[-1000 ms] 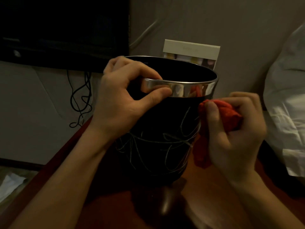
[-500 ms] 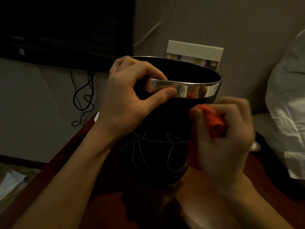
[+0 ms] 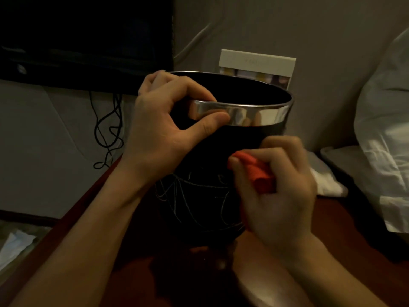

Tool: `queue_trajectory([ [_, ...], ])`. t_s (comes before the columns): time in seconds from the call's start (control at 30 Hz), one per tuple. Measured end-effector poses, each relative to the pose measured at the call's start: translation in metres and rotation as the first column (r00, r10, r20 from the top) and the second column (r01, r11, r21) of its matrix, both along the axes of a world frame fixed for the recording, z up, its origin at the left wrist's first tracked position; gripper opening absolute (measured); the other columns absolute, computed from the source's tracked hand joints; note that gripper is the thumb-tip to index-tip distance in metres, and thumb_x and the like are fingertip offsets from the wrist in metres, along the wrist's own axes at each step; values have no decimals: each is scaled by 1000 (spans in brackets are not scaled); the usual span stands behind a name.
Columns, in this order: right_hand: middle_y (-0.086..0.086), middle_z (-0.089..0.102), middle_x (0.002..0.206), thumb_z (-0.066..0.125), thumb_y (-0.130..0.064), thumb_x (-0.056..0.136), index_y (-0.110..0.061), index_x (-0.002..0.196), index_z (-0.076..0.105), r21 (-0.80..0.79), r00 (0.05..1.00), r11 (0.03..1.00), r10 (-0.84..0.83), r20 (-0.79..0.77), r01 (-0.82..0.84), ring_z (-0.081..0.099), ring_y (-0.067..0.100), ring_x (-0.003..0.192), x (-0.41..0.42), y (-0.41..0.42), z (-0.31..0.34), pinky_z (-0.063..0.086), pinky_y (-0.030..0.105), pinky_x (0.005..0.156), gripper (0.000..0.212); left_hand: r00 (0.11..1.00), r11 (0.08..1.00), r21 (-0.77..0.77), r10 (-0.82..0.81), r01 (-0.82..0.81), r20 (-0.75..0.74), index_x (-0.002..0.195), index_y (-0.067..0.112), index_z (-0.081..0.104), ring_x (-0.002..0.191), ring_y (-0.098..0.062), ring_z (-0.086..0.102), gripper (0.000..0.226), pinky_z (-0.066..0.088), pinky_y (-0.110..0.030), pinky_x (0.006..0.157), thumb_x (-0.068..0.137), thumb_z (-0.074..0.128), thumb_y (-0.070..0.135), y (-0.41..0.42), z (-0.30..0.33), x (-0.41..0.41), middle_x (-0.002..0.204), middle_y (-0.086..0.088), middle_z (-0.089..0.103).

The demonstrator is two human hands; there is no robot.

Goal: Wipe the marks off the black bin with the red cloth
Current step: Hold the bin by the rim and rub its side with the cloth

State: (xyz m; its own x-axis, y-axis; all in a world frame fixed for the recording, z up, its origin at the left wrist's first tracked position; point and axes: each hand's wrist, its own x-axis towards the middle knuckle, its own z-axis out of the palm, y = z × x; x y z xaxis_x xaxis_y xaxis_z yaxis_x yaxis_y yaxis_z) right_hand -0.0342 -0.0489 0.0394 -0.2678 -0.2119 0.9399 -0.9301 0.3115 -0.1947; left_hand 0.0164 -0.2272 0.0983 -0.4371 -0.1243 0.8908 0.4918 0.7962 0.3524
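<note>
Left hand (image 3: 159, 127): fingers curled over the silver rim (image 3: 254, 116) of the black bin (image 3: 205, 209), thumb outside, gripping. Right hand (image 3: 278, 193): clenched round the red cloth (image 3: 254, 171), pressed to the bin's right side. Bin upright on the counter (image 3: 345, 235); white marks (image 3: 177, 196) low down. Wall just behind; bedding (image 3: 385, 138) near right.

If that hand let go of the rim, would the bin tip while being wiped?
Possibly. The black bin looks tall, narrower at the base and seemingly empty, so likely light. The left hand grips its shiny rim while the right hand presses the red cloth sideways.
</note>
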Motion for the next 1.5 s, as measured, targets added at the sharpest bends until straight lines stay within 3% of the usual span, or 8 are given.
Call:
queue_trajectory([
  [0.13,4,48,101,73,-13,91,1,92,67,-28,1000,999,-16,0,16,45,4,90,-5,6,7,37,5,80,15,1000,1000,-5,1,-1,3,91,43,52,100,3,49,20,33,-42,108,80,67,49,-1,-1,0,94,18,55],
  [0.27,4,48,100,69,-18,94,-3,93,65,-141,997,987,-71,28,74,48,9,91,-12,12,13,39,11,78,16,1000,1000,-6,-1,1,1,91,41,54,96,9,47,19,39,-51,101,80,68,48,0,-1,-1,91,20,51],
  [0.5,9,57,99,72,-20,91,1,90,70,90,1000,996,-14,-25,16,48,4,84,6,-6,-21,40,6,73,21,1000,1000,10,-11,10,10,89,46,51,101,-2,49,19,35,-34,104,79,67,50,-1,-1,-1,94,15,55],
  [0.7,6,48,100,74,-13,91,4,89,68,-91,992,988,-126,-32,123,45,7,90,-7,9,7,36,6,81,18,1000,1000,-3,-21,21,11,90,43,52,99,10,46,20,32,-45,109,79,68,48,-1,-1,0,92,20,52],
  [0.97,4,48,103,72,-13,89,2,92,69,-29,999,999,-42,-1,42,44,2,91,2,2,-3,37,3,84,16,1000,1000,-9,-19,19,9,89,44,51,98,14,45,19,37,-55,103,79,67,49,0,0,1,89,21,51],
  [1.13,3,48,103,70,-17,90,1,93,68,-86,998,995,-51,42,55,47,5,92,2,3,1,37,4,84,18,1000,1000,-6,-9,9,24,89,45,51,100,7,48,21,32,-41,109,77,67,52,-2,1,1,93,17,55],
  [1.3,4,49,102,74,-13,88,3,89,70,3,1000,1000,-15,5,15,43,-1,90,7,-3,-9,38,2,81,16,999,999,27,-21,20,46,88,45,52,105,-21,55,22,31,-15,101,76,68,54,-8,0,1,97,1,61],
  [1.5,4,48,101,71,-16,92,0,93,66,-119,993,987,-106,43,111,46,7,90,-9,14,11,37,5,81,17,998,999,19,-48,47,51,88,45,53,105,-21,54,23,35,-20,98,76,69,54,-10,-1,0,97,0,61],
])
